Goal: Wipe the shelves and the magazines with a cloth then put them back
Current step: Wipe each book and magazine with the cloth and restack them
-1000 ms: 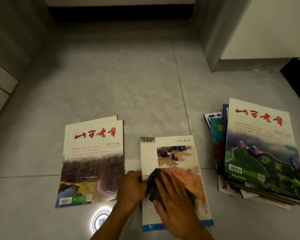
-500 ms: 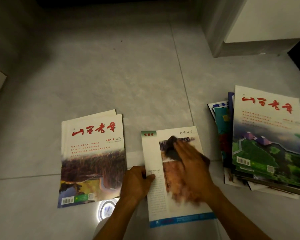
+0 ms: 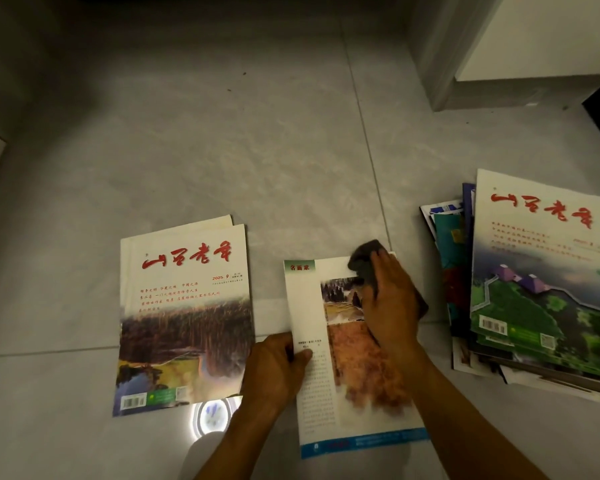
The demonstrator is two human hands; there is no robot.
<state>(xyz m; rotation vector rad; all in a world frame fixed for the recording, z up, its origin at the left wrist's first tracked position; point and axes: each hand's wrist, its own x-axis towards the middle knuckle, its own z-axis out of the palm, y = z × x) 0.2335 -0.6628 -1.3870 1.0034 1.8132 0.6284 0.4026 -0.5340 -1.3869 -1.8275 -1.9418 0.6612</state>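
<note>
Grey cloth [image 3: 364,263] sits bunched at the far right corner of the middle magazine [image 3: 329,382], and the right hand [image 3: 390,303] lies flat on top of it, fingers straight and together, pressing it down onto the cover. A dark edge of the cloth peeks out on the right side of that hand too. The magazine lies flat on the floor [image 3: 222,150], back cover up, a landscape painting printed on it and a blue strip along its near edge.

Over on its left edge, the left hand [image 3: 278,365] has hold of it: thumb curled over onto the cover, the fingers tucked at the edge, pinning the magazine in place. Both forearms reach in from the near edge of the floor.

Just to the left lies a second magazine [image 3: 184,317], red brush lettering across a white top and a brown reed scene below, resting on another whose pale corner shows at its far edge. It sits near the middle one without touching it; the left hand fills the gap between them.

Off to the right, a loose stack of magazines [image 3: 544,289] sprawls untidily, its top cover carrying the same red lettering above green hills and purple roofs.

A round bright reflection of a lamp [image 3: 212,415] glows on the grey tiles just beside the left wrist. A pale cabinet base [image 3: 534,39] stands at the far right.
</note>
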